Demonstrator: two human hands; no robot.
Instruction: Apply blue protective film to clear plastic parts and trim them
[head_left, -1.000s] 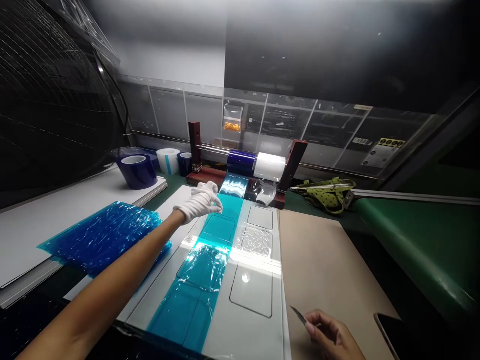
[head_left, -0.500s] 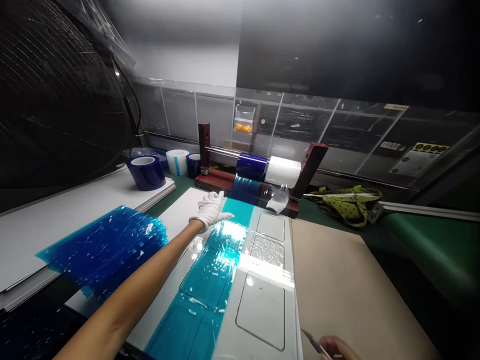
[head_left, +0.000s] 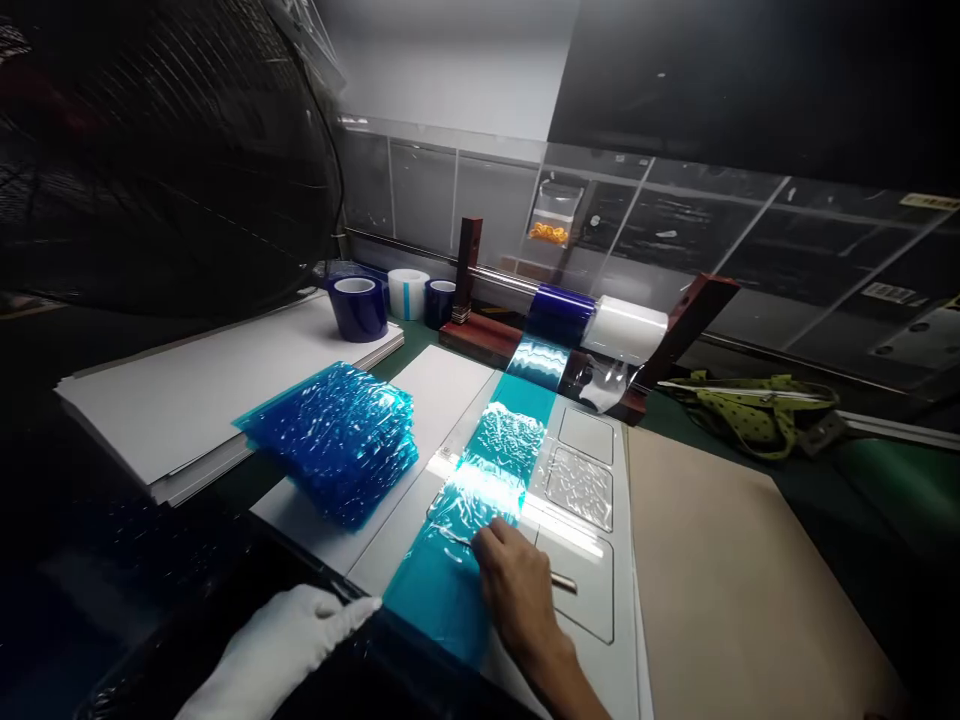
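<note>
A strip of teal film (head_left: pixel 439 575) runs from the blue roll (head_left: pixel 562 308) down over a pale sheet with outlined rounded panels (head_left: pixel 581 485). My bare right hand (head_left: pixel 517 590) is closed around a slim metal-handled knife (head_left: pixel 564 581), its front end over the film. My left hand (head_left: pixel 300 630), in a white glove, lies at the film's near left corner, thumb and finger pressed together there; whether it pinches the film edge is hard to see.
A stack of blue film pieces (head_left: pixel 337 440) lies to the left, beside white sheets (head_left: pixel 187 400) and tape rolls (head_left: pixel 358 310). Behind stands a red-brown roll holder (head_left: pixel 480 340) with a white roll (head_left: pixel 626 328). Brown board (head_left: pixel 720 560) and a green pouch (head_left: pixel 750 410) are at right.
My left hand has come from the film's far end to its near corner. My right hand has moved left with the knife, onto the film. The view has shifted left.
</note>
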